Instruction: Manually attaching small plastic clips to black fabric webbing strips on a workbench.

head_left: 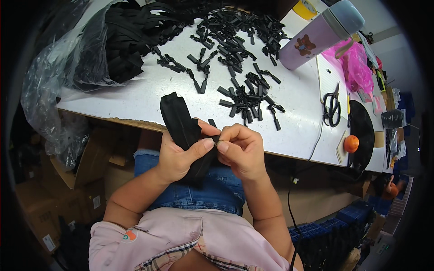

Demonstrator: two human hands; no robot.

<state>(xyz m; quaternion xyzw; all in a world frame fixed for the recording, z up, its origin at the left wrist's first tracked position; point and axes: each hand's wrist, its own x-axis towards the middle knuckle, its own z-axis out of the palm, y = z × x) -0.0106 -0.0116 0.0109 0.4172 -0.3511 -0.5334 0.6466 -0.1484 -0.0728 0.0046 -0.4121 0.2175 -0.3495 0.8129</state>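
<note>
My left hand (176, 160) is closed around a folded black zipper tape (177, 117), whose upper fold stands up above the thumb. Lower down, the tape hangs over my lap. Thumb and forefinger of my right hand (244, 151) pinch together at the tape's end, against my left fingertips. A black zipper pull (212, 122) sticks up just behind the fingers; the slider itself is mostly hidden. Both hands are in front of the table's near edge. Beyond them lies a small heap of black zipper sliders (251, 97) with long pulls.
More sliders (235, 31) spread across the white table (135, 101). A clear plastic bag (49, 81) of black zipper tapes (124, 49) lies at the left. To the right are a lilac bottle (312, 40), black scissors (333, 108), an orange round object (351, 143) and a pink bag (357, 67).
</note>
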